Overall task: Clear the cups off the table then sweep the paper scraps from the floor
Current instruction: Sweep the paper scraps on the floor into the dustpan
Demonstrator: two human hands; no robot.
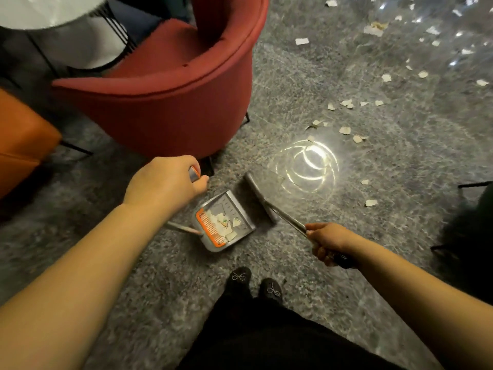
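Orange leather seat (24, 145): cut off by the left edge of view, a thin black leg under it.
Table (50, 9): white round top at upper left, on black wire legs behind the armchair.
Red armchair (170, 102): plush, rounded back toward me, its base just beyond the left hand.
Left hand (166, 182): fingers curled round the grey-and-orange top of the dustpan handle.
Dustpan (226, 222): grey with an orange comb, standing on the floor between the two hands, several paper scraps lying in it.
Broom (260, 196): grey head on the floor just right of the pan's edge, not touching any loose scrap.
Right hand (329, 243): fist wrapped round the broom's metal pole.
Grey stone floor (400, 169): open room stretches right and ahead, a bright lamp glare on it.
Paper scraps (346, 129): scattered from beyond the glare up to the far right corner, well apart from the broom.
Dark chair (469, 222): at the right edge.
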